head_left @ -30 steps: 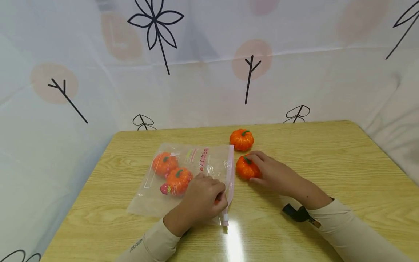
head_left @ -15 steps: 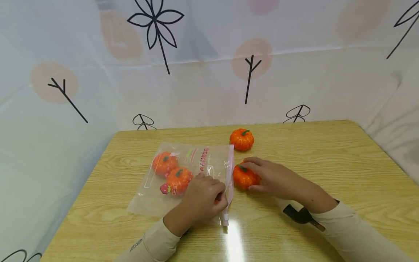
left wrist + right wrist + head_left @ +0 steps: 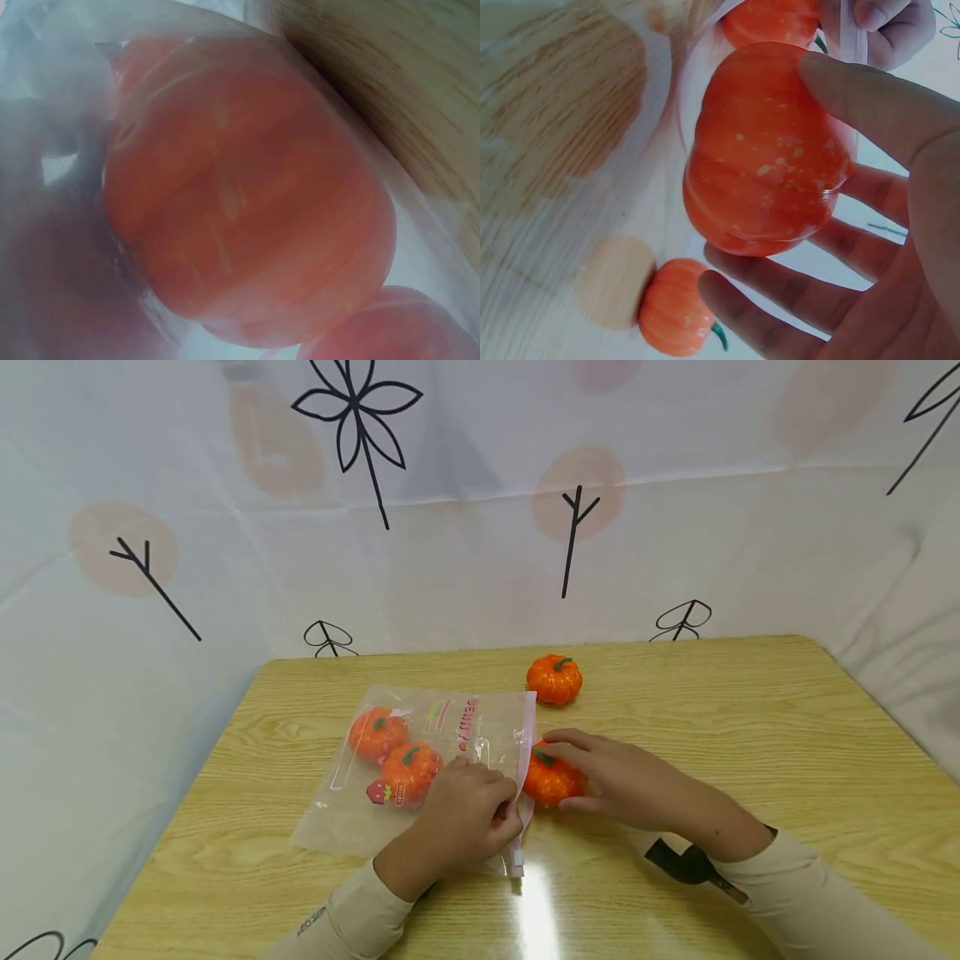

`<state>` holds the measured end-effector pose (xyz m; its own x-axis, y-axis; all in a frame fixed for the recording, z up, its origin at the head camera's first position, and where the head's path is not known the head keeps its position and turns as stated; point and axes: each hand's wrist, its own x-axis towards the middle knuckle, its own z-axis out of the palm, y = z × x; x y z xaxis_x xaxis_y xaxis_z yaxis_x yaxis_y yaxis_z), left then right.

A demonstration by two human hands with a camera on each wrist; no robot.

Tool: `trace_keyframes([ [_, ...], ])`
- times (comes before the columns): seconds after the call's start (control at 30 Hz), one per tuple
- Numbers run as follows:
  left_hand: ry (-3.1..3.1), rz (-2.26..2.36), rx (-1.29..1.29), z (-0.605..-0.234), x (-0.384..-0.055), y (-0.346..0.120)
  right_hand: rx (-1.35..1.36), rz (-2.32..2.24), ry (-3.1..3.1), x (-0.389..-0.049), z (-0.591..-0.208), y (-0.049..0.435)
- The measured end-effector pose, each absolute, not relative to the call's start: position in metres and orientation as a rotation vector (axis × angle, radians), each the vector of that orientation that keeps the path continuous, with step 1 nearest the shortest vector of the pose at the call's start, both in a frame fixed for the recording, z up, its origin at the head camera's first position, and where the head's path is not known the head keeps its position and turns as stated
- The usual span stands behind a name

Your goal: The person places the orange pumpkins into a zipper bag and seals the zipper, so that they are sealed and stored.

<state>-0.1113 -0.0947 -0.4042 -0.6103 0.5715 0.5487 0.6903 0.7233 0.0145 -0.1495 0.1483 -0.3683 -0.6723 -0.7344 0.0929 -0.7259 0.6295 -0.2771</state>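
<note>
Cupping an orange pumpkin (image 3: 553, 783) from its right side, the right hand (image 3: 622, 781) keeps thumb and fingers spread about it, the green stem (image 3: 543, 757) facing up and leaning left. Everything turns on pumpkin and bag: the pumpkin lies between the right grip and the pink zip edge (image 3: 529, 718) of the clear bag (image 3: 330, 827), its left side just at that edge; squat and round, it has no marked long axis. The left hand (image 3: 468, 806) is on the bag side, its grip pinching the plastic near the mouth. From the head view I cannot tell whether the pumpkin is past the rim; the right wrist view shows the mouth spread in a curve behind it, with another pumpkin (image 3: 772, 19) inside, mostly hidden under the left hand from above. Two more pumpkins (image 3: 377, 735) lie deeper in the bag, and a loose one (image 3: 555, 679) rests on the table (image 3: 750, 718) beyond. The left wrist view shows plastic-covered orange close up, but no left fingers.
</note>
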Motion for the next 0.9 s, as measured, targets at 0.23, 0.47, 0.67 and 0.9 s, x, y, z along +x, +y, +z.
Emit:
trace_keyframes([
  [0.23,-2.396,-0.303,-0.965,-0.404,-0.112,-0.095,-1.309,-0.503,2.813,-0.151,-0.372,0.145],
  [0.47,-2.418,-0.319,-0.972,-0.404,-0.111,-0.095,-1.345,-0.482,2.790,-0.159,-0.376,0.138],
  [0.67,-2.409,-0.331,-0.975,-0.405,-0.112,-0.096,-1.374,-0.484,2.753,-0.170,-0.375,0.130],
  [0.9,-2.402,-0.329,-0.968,-0.407,-0.113,-0.097,-1.382,-0.544,2.689,-0.176,-0.381,0.122],
])
